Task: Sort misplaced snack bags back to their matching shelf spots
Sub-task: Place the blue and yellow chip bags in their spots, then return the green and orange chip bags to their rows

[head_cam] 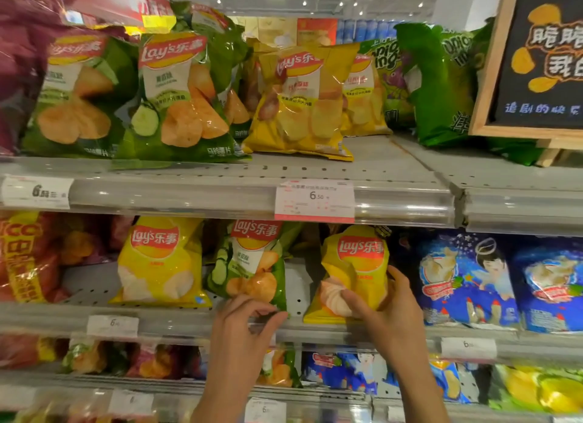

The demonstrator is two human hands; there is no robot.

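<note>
— What's sitting around the white price tag (314, 200)?

— Grey perforated shelves (362, 167) are running across a shop aisle. Below the tag, a green cucumber bag (252, 264) is standing, a yellow chip bag (356, 271) just right of it.

— And the hands?

— The left hand (244, 323) is pinching the green bag's bottom corner, fingers curled. The right hand (386, 309) is gripping the yellow bag, thumb in front, fingers wrapping its right edge.

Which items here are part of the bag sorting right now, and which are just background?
In the job:
- left hand pinching the green chip bag
- right hand holding the yellow chip bag
- middle shelf

Background:
- blue snack bags
- price tag
- chalkboard sign
</note>
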